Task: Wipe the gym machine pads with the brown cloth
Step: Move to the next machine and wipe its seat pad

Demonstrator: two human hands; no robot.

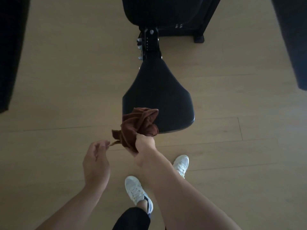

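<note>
The brown cloth [139, 125] is bunched in the right hand [144, 143] at the seat pad [157, 90] edge, a corner pinched by the left hand [96, 156]; wiping seems barely begun.

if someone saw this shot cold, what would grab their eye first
Probably the bunched brown cloth at centre, gripped by the right hand at the near edge of the black seat pad. The left hand pinches a loose corner of the cloth just beside it. Next, the white sneakers on the pale wood floor at the bottom, and the dark back pad at the top edge.
</note>
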